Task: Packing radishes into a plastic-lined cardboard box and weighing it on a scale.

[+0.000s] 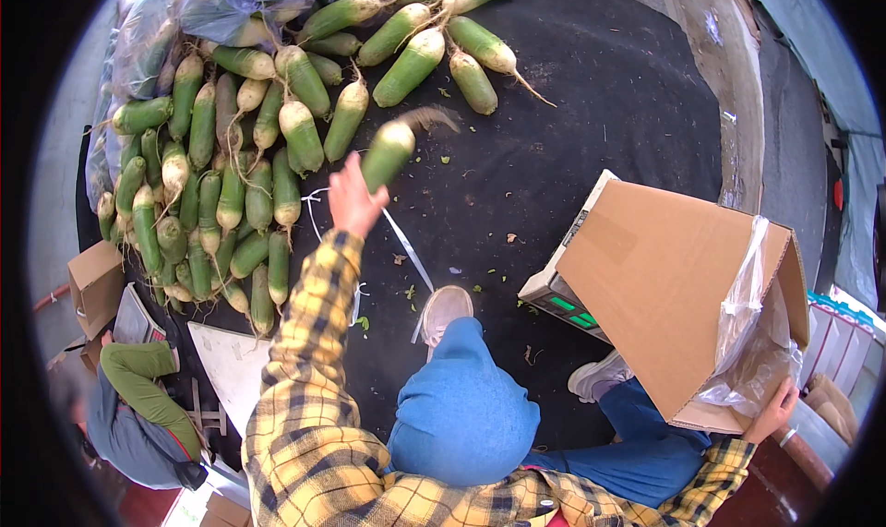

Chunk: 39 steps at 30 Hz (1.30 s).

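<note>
My left hand (353, 200) is closed round the lower end of a green radish (389, 152). The radish tilts up, its pale end away from me, and its thin root is smeared by motion. Just left of that hand lies a big heap of similar green radishes (231, 195) with pale root ends. My right hand (775, 411) grips the lower right edge of an open cardboard box (646, 259). The box leans on its side, its mouth turned right and toward me. A clear plastic liner (744, 292) hangs out of the mouth; the inside is mostly hidden.
Partly under the box is a scale (565, 298) with a lit green display. Bagged radishes (245, 5) stand at the far left. A white strap (406, 245) lies on the black ground sheet (591, 93). Another person (138, 416) sits at the lower left, by a small carton (95, 287).
</note>
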Motion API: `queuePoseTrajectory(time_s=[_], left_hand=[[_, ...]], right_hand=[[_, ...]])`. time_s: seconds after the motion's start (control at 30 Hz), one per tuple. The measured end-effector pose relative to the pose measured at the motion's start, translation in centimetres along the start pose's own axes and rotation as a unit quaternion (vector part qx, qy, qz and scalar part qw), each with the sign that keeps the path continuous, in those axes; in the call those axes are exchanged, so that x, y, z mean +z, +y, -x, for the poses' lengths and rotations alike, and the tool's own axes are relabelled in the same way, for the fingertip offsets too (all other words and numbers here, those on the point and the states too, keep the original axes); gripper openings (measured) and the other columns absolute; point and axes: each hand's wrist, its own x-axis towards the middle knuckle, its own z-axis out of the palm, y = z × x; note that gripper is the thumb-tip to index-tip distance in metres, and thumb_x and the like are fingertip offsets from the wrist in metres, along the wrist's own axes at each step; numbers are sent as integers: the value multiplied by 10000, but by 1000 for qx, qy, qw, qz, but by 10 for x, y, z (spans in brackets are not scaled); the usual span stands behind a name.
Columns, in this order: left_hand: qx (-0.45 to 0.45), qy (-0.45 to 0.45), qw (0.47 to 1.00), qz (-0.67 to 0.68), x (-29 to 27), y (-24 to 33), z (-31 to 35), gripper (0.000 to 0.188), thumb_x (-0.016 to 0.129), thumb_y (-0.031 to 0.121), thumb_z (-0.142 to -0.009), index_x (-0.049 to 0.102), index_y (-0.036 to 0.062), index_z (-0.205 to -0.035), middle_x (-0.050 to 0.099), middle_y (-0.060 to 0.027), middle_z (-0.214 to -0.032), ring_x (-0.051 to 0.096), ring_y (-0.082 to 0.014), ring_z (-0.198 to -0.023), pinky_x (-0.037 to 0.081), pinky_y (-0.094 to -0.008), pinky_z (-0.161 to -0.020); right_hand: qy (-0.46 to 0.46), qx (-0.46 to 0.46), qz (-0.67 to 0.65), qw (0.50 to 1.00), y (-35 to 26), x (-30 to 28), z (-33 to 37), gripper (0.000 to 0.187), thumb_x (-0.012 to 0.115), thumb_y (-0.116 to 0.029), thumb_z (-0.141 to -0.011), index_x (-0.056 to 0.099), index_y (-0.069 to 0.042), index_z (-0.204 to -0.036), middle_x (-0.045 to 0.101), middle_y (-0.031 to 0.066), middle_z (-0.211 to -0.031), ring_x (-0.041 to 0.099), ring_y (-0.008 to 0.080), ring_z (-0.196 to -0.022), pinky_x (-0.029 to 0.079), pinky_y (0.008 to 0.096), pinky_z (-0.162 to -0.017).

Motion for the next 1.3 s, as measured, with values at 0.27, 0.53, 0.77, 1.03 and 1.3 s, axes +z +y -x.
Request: queuePoseTrajectory(time_s=[0.27, 0.53, 0.77, 1.03, 1.3], left_hand=[[-83, 199, 976, -8, -38, -53, -45, 847, 742, 435, -673, 377, -33, -1277, 448, -220, -1262, 445, -366, -1146, 368, -432, -963], [-186, 121, 975, -18, -9, -86, -95, 689, 733, 304, -615, 446, 59, -1192, 518, -191, -1123, 511, -369, -1033, 426, -440, -891], [63, -27, 992, 102, -4, -58, -18, 569, 716, 211, -609, 510, 14, -1101, 548, -198, -1081, 531, -366, -996, 431, -411, -886], [-23, 2, 973, 230, -2, -28, -18, 509, 741, 301, -671, 553, -31, -1007, 576, -153, -928, 580, -231, -814, 480, -331, -724], [-262, 50, 949, 167, 46, -23, -115, 896, 764, 511, -610, 409, -130, -1126, 515, -300, -1136, 538, -346, -1070, 442, -388, -900]], right_hand=[[27, 3, -9, 1000, -10, 8, 4, 245, 492, -239, -952, 540, -1, -919, 525, 13, -866, 446, 102, -797, 394, 244, -748], [1, 19, -4, 1000, 3, -2, 0, 251, 495, -237, -949, 557, 6, -942, 545, 24, -897, 470, 103, -829, 401, 244, -773], [10, 24, 2, 1000, 0, 0, 0, 275, 503, -263, -945, 557, 4, -982, 547, 32, -906, 471, 107, -841, 402, 240, -779], [-3, 20, 67, 998, -7, -3, 1, 316, 507, -293, -940, 563, 14, -990, 569, 45, -919, 493, 125, -834, 421, 256, -775], [-2, 28, 6, 1000, 15, -9, -6, 314, 516, -294, -935, 566, 4, -1018, 582, 49, -972, 508, 121, -862, 424, 249, -785]])
